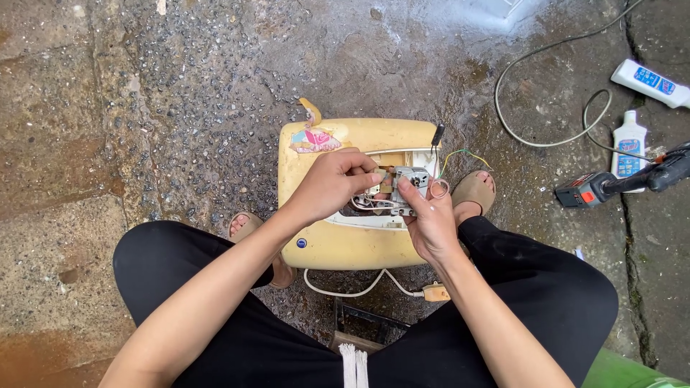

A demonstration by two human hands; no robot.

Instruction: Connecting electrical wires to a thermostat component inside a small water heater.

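Gripping small grey part [411,181], both hands [327,185] [430,219], over yellow casing [345,244].

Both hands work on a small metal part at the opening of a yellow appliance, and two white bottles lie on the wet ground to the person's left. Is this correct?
Not quite: the two white bottles lie to the person's right, near the cordless drill, as the head view shows. The rest holds: the left hand and right hand work on the small metal part at the opening of the yellow appliance.
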